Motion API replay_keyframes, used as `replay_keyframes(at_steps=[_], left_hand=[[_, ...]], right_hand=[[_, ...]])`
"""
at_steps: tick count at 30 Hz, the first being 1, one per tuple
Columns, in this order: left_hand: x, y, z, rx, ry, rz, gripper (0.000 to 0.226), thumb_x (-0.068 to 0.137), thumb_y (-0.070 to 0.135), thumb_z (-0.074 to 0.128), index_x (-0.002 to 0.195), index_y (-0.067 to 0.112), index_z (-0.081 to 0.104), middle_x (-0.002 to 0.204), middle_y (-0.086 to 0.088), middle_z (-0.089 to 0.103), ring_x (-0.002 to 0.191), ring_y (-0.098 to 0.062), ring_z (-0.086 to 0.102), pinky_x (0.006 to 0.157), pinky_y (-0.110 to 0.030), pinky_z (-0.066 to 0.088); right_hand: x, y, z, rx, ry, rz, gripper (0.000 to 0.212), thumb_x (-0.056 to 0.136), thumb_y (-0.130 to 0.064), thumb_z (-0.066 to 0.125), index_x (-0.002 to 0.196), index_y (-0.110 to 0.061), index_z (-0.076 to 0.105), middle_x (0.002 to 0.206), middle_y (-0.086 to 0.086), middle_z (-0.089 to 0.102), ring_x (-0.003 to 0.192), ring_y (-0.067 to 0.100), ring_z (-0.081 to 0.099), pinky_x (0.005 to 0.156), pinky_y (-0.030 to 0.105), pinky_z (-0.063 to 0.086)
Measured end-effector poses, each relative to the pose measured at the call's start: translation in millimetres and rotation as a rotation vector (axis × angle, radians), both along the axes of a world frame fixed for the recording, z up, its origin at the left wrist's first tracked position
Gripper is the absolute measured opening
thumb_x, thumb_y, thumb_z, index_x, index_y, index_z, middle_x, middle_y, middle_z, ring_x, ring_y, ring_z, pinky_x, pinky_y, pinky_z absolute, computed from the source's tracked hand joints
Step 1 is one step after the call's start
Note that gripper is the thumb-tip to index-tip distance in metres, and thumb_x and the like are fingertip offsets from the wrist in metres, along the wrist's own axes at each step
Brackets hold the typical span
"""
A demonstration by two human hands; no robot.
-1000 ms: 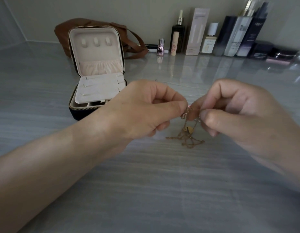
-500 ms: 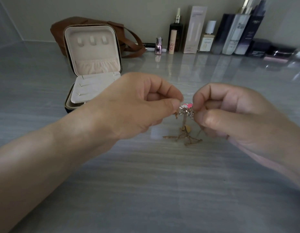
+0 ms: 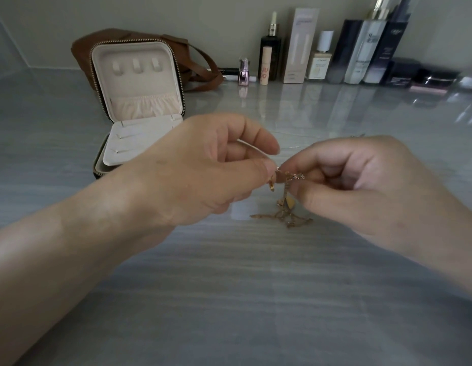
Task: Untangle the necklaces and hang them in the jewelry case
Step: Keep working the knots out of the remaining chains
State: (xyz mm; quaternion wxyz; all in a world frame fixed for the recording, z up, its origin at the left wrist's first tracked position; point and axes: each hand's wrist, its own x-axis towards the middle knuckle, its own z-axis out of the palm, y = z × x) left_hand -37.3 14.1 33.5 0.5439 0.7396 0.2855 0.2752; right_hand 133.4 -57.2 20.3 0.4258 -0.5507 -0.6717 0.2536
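Tangled necklaces [image 3: 282, 216] outside open jewelry case [image 3: 139, 83]

Dim, even, greyish light with no hard shadows; the glossy worktop [image 3: 229, 286] mirrors the cosmetic bottles [image 3: 319, 59] at the back as pale vertical smears; short white streaks of glare sit at its far right; a soft bright patch lies on it just below the left hand [image 3: 203, 167]. The tangled necklaces [image 3: 285, 212] are slightly soft, their links unresolved; the dark containers [image 3: 435, 77] at the right edge are smeared; the right hand [image 3: 361, 180] is mildly blurred. Wide-angle stretch swells both forearms at the lower corners and bends the wall line at left.
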Motion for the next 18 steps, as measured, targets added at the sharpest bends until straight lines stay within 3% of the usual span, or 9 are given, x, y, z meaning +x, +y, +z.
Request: replay_keyframes(at_steps=[3,6,10,13,16,18], left_hand=[[0.2,0.0,-0.9,-0.003,0.005,0.002,0.01,0.068,0.019,0.063,0.076,0.026,0.063,0.059,0.003,0.058,0.045,-0.006,0.043,0.038,-0.016,0.031],[0.4,-0.6,-0.4,-0.005,0.009,0.008,0.01,0.068,0.02,0.063,0.074,0.026,0.064,0.059,0.004,0.059,0.045,-0.006,0.043,0.038,-0.015,0.032],[0.0,-0.2,0.1,0.004,0.019,0.014,0.01,0.068,0.021,0.064,0.076,0.028,0.064,0.059,0.006,0.06,0.045,-0.006,0.044,0.039,-0.016,0.032],[0.5,-2.3,2.0,0.055,0.034,0.019,0.013,0.071,0.022,0.069,0.08,0.026,0.062,0.059,0.007,0.063,0.045,-0.005,0.045,0.039,-0.016,0.034],[0.6,-3.1,2.4,0.15,0.066,0.052,0.011,0.077,0.019,0.07,0.081,0.027,0.063,0.062,0.008,0.067,0.049,-0.005,0.05,0.043,-0.015,0.039],[-0.1,-2.4,1.4,0.204,0.093,0.038,0.012,0.077,0.017,0.072,0.082,0.027,0.069,0.066,0.007,0.069,0.055,-0.016,0.056,0.046,-0.015,0.043]], right_hand=[[-0.4,0.6,0.2,0.006,-0.002,-0.006,0.012,0.072,-0.028,0.073,0.082,-0.033,0.072,0.067,0.015,0.067,0.06,0.035,0.06,0.054,0.042,0.051],[0.9,-0.9,1.4,0.027,-0.009,0.015,0.01,0.074,-0.02,0.077,0.078,-0.027,0.072,0.061,0.014,0.064,0.05,0.027,0.054,0.049,0.03,0.048],[1.1,-2.3,3.5,0.029,0.007,-0.001,0.006,0.069,-0.022,0.072,0.075,-0.023,0.071,0.058,0.01,0.062,0.048,0.024,0.052,0.048,0.018,0.046],[1.3,-2.7,2.9,0.053,-0.03,0.003,0.011,0.073,-0.019,0.073,0.08,-0.026,0.067,0.051,-0.001,0.053,0.043,0.005,0.046,0.048,0.01,0.04],[3.5,-3.1,4.3,0.085,-0.022,-0.015,0.02,0.068,-0.015,0.067,0.078,-0.028,0.056,0.053,-0.002,0.054,0.043,0.005,0.046,0.047,0.013,0.039],[4.6,-3.8,6.1,0.099,0.016,-0.001,0.024,0.065,-0.013,0.063,0.076,-0.031,0.05,0.057,-0.001,0.057,0.045,0.008,0.048,0.048,0.017,0.04]])
